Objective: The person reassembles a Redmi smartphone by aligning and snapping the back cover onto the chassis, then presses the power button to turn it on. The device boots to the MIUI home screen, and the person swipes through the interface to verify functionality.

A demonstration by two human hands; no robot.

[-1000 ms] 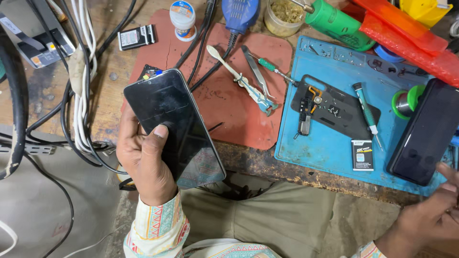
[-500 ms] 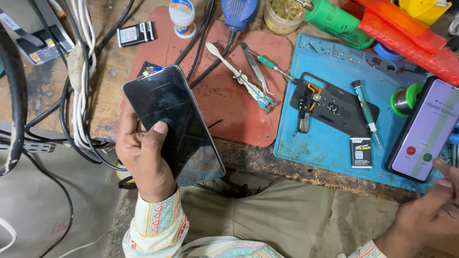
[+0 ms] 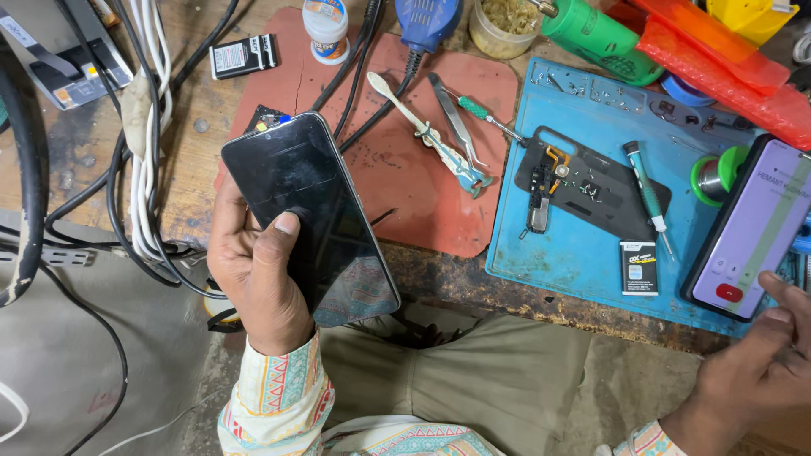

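Left hand (image 3: 253, 270) grips dark phone (image 3: 308, 215) (small black-and-white package (image 3: 639, 268) lies on blue mat (image 3: 591, 253)).

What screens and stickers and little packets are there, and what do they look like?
Dark phone: held in the left hand, black screen, switched off.
Lit phone: right edge of the blue mat, pale screen with a red button, the right hand at its lower corner.
Small packet: blue mat, black and white rectangle.
Small battery: wooden bench, top left, black with white label.
White bottle: top of the red mat, blue and orange label.
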